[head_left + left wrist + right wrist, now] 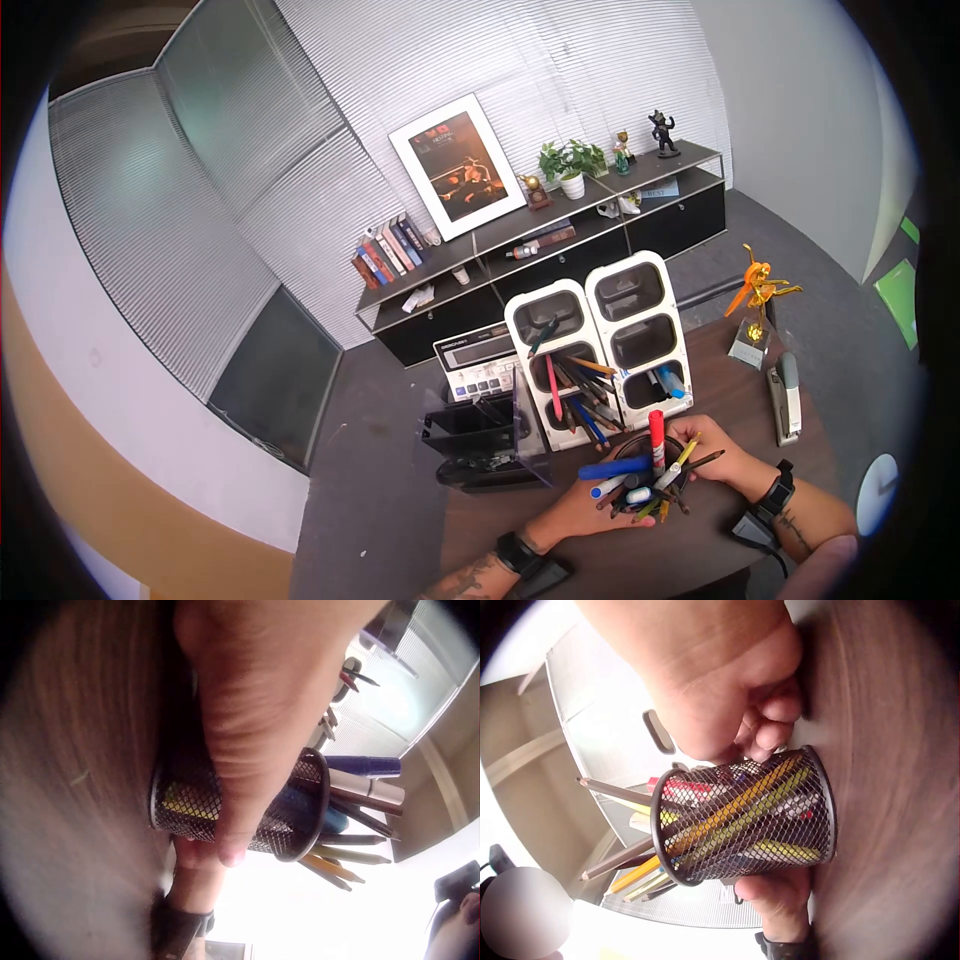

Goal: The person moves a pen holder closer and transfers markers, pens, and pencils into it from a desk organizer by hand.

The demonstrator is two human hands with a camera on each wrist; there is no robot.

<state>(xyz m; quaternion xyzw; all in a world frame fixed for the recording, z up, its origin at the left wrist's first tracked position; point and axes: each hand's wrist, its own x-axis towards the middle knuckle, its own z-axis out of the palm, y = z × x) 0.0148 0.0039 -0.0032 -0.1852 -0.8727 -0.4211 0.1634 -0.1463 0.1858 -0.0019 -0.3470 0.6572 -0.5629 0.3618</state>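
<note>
A black mesh pen cup [742, 817], packed with pencils and markers, stands upright with its base at the brown tabletop. My left hand [590, 512] holds it from the near left side, the thumb [244, 814] laid across the mesh in the left wrist view. On the far right side, my right hand [715, 450] grips the cup, its curled fingers [772, 735] against the mesh. A red marker [657, 440] and a thick blue marker [614, 467] stick up from the cup. My right thumb is hidden in the right wrist view.
Beyond the cup stand two white compartment organizers [612, 345] with pencils and markers. A calculator [475, 362] and a black desk holder [480, 440] are left. A stapler [787, 400] and a golden figurine trophy [755, 310] are right. A low shelf [590, 225] is farther back.
</note>
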